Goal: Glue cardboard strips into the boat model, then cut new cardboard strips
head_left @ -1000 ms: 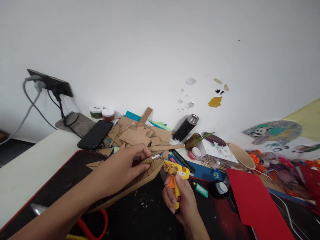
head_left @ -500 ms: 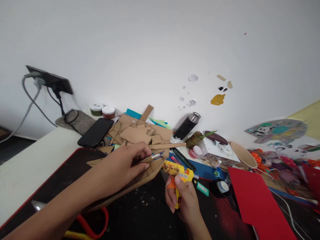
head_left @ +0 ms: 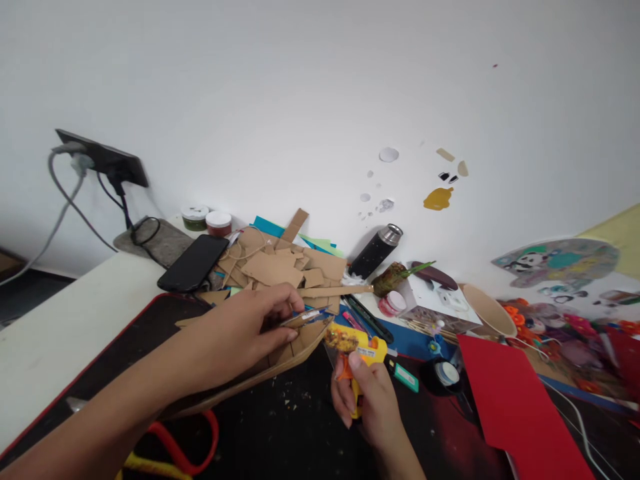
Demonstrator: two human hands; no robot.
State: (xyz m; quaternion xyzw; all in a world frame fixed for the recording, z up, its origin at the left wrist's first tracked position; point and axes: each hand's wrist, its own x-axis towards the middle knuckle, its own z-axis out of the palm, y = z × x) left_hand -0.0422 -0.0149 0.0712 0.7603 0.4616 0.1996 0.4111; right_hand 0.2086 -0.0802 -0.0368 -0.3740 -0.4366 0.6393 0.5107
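Observation:
My left hand (head_left: pixel 255 327) is closed, its fingers and thumb pinching the far side of a long, boat-shaped cardboard piece (head_left: pixel 285 363). Along the pinched edge runs a thin strip with blue and white markings (head_left: pixel 311 315); whether it belongs to the cardboard I cannot tell. My right hand (head_left: pixel 370 397) is wrapped around a yellow hot glue gun (head_left: pixel 373 350), a finger at its orange trigger (head_left: pixel 344 367). The gun's stained front end points left, close beside the pointed right tip of the cardboard. Whether its nozzle touches is hidden.
Cardboard scraps (head_left: pixel 273 267) lie heaped behind my left hand. Scissors with red and yellow handles (head_left: pixel 213 443) rest below my left forearm. A phone (head_left: pixel 194 263) is at left, a black flask (head_left: pixel 376 251) by the wall. At right are a cutter (head_left: pixel 403 377) and red sheet (head_left: pixel 515 400).
The view has shifted slightly. Both hands keep their grips, and the glue gun stays by the cardboard's tip with barely any visible movement.

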